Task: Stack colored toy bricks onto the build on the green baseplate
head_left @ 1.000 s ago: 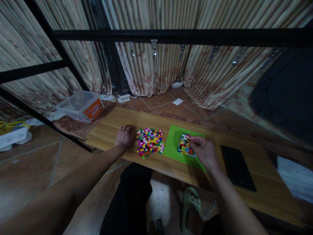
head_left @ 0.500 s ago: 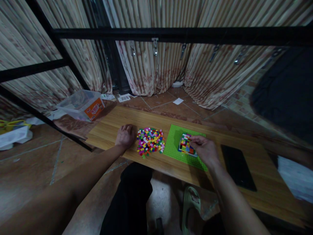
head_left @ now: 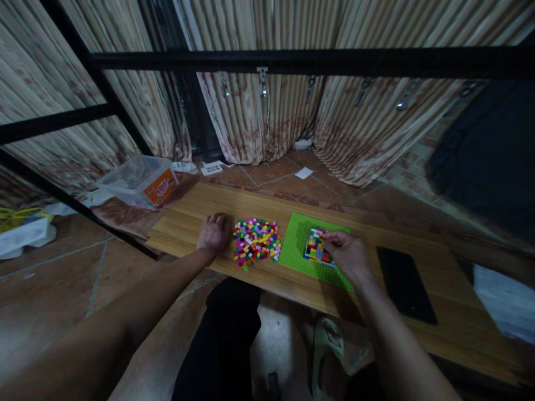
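Observation:
My right hand [head_left: 348, 254] is over a small multicoloured toy-brick build [head_left: 318, 246], thumb and fingertips pinched together at its upper right side. Whatever is in the pinch is too small to make out. The build sits on a green studded baseplate [head_left: 293, 239] and has a light-coloured edge along its front. To the left of the plate lies a loose pile of small toy bricks [head_left: 256, 240] in many colours. My left hand [head_left: 214, 233] rests on the table just left of that pile, its fingers curled in and nothing seen in them.
The narrow wooden table [head_left: 188, 207] carries a dark flat tablet-like slab [head_left: 406, 284] right of the plate. A clear plastic bin [head_left: 136, 181] with an orange label stands on the floor, far left. A black metal bar [head_left: 292, 62] crosses in front of the curtains.
Almost nothing differs. My right hand has shifted very slightly left at the brick build, while my left hand stays in place. The view has moved a little.

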Motion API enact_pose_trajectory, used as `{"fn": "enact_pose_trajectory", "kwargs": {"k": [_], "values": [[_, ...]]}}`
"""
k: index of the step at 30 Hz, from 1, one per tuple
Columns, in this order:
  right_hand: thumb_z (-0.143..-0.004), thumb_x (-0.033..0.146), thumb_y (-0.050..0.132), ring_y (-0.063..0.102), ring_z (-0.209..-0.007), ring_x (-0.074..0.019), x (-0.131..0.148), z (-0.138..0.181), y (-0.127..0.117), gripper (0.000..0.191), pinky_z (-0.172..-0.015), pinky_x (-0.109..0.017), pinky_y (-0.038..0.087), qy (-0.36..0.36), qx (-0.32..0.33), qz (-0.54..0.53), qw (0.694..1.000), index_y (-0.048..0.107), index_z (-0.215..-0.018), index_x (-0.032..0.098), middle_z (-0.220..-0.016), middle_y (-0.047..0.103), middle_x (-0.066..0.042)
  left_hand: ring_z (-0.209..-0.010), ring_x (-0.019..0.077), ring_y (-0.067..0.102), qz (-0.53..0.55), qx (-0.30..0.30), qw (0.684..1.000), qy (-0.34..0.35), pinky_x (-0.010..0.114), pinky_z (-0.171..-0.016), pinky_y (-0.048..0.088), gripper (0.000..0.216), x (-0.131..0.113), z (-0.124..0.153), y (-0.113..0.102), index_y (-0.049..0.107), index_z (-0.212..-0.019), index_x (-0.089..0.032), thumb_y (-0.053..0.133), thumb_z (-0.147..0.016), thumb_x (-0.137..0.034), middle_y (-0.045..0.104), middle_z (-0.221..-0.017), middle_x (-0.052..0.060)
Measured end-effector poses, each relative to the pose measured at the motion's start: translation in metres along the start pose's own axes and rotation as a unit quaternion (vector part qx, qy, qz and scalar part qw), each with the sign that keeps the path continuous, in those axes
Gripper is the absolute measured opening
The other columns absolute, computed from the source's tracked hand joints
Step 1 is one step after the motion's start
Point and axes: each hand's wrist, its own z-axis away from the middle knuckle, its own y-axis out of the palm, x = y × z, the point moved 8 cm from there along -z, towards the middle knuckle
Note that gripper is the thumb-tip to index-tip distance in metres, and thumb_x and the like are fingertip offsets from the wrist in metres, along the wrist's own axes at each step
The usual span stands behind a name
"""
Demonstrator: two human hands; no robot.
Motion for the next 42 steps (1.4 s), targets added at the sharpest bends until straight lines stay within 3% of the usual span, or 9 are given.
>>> {"fn": "enact_pose_trajectory", "kwargs": {"k": [7, 11, 13, 17, 20, 24, 30, 35, 42], "values": [[-0.073, 0.035, 0.060, 0.065, -0.068, -0.0192, 0.007, 0.007, -0.004, 0.020, -0.067, -0.033, 0.051, -0.010, -0.024, 0.041, 0.999, 0.070, -0.082, 0.019, -0.079, 0.072, -0.006, -0.112, 0.0285, 0.054, -0.001, 0.004, 1.000, 0.004, 0.044, -0.102, 0.041, 0.035, 0.000, 0.000, 0.000, 0.062, -0.116, -0.015, 0.042, -0.090, -0.027, 0.063, -0.119, 0.014], [-0.081, 0.033, 0.055, 0.066, -0.078, -0.0196, 0.033, 0.021, 0.005, 0.021, -0.074, -0.033, 0.051, -0.077, -0.040, 0.064, 0.994, 0.069, -0.090, 0.020, -0.091, 0.072, -0.007, -0.112, 0.0287, 0.054, -0.002, 0.004, 1.000, 0.000, 0.044, -0.101, 0.042, 0.034, 0.001, 0.000, 0.001, 0.062, -0.115, -0.015, 0.042, -0.090, -0.027, 0.062, -0.120, 0.014], [-0.084, 0.030, 0.053, 0.065, -0.079, -0.0185, 0.053, 0.032, 0.023, 0.018, -0.075, -0.031, 0.050, -0.135, 0.003, 0.075, 0.988, 0.069, -0.088, 0.022, -0.089, 0.070, -0.005, -0.112, 0.0285, 0.054, 0.000, 0.003, 1.000, -0.002, 0.044, -0.101, 0.042, 0.034, 0.001, 0.000, 0.001, 0.062, -0.115, -0.016, 0.042, -0.090, -0.027, 0.062, -0.121, 0.013], [-0.090, 0.021, 0.048, 0.064, -0.086, -0.0175, 0.080, 0.059, 0.072, 0.024, -0.077, -0.029, 0.048, -0.218, 0.158, 0.121, 0.955, 0.070, -0.097, 0.024, -0.094, 0.068, -0.004, -0.112, 0.0283, 0.054, 0.002, 0.003, 1.000, -0.004, 0.045, -0.101, 0.042, 0.033, 0.001, 0.000, 0.001, 0.062, -0.115, -0.015, 0.043, -0.090, -0.027, 0.062, -0.122, 0.014], [-0.090, 0.017, 0.049, 0.062, -0.094, -0.0182, 0.080, 0.069, 0.095, 0.026, -0.083, -0.031, 0.047, -0.230, 0.223, 0.178, 0.931, 0.070, -0.103, 0.025, -0.102, 0.066, -0.004, -0.111, 0.0278, 0.054, -0.004, 0.003, 1.000, -0.002, 0.044, -0.101, 0.042, 0.033, 0.000, 0.001, 0.002, 0.061, -0.115, -0.015, 0.042, -0.091, -0.027, 0.062, -0.122, 0.013], [-0.089, 0.013, 0.052, 0.060, -0.100, -0.0185, 0.071, 0.072, 0.111, 0.024, -0.090, -0.031, 0.046, -0.222, 0.261, 0.227, 0.911, 0.072, -0.099, 0.024, -0.106, 0.064, -0.005, -0.112, 0.0273, 0.054, -0.007, -0.001, 1.000, 0.001, 0.043, -0.101, 0.042, 0.034, 0.000, 0.001, 0.002, 0.062, -0.115, -0.014, 0.041, -0.092, -0.027, 0.063, -0.121, 0.012], [-0.089, 0.012, 0.051, 0.059, -0.100, -0.0181, 0.067, 0.070, 0.120, 0.023, -0.088, -0.029, 0.047, -0.235, 0.251, 0.233, 0.910, 0.071, -0.089, 0.023, -0.106, 0.063, -0.005, -0.111, 0.0275, 0.055, -0.006, -0.001, 1.000, -0.001, 0.043, -0.101, 0.043, 0.033, 0.000, 0.001, 0.002, 0.062, -0.115, -0.014, 0.044, -0.090, -0.026, 0.063, -0.121, 0.012], [-0.091, 0.016, 0.049, 0.060, -0.097, -0.0203, 0.068, 0.068, 0.122, 0.020, -0.085, -0.031, 0.047, -0.237, 0.243, 0.236, 0.911, 0.068, -0.094, 0.020, -0.102, 0.064, -0.007, -0.110, 0.0273, 0.055, -0.007, -0.001, 1.000, -0.004, 0.043, -0.101, 0.043, 0.032, 0.001, 0.001, 0.002, 0.062, -0.114, -0.015, 0.044, -0.090, -0.027, 0.063, -0.121, 0.012], [-0.092, 0.022, 0.048, 0.064, -0.089, -0.0191, 0.077, 0.062, 0.102, 0.018, -0.081, -0.031, 0.048, -0.204, 0.193, 0.137, 0.950, 0.065, -0.097, 0.020, -0.096, 0.069, -0.006, -0.112, 0.0278, 0.054, -0.005, 0.000, 1.000, -0.001, 0.043, -0.102, 0.043, 0.033, 0.001, 0.001, 0.002, 0.062, -0.116, -0.015, 0.045, -0.090, -0.027, 0.062, -0.122, 0.012]]}}
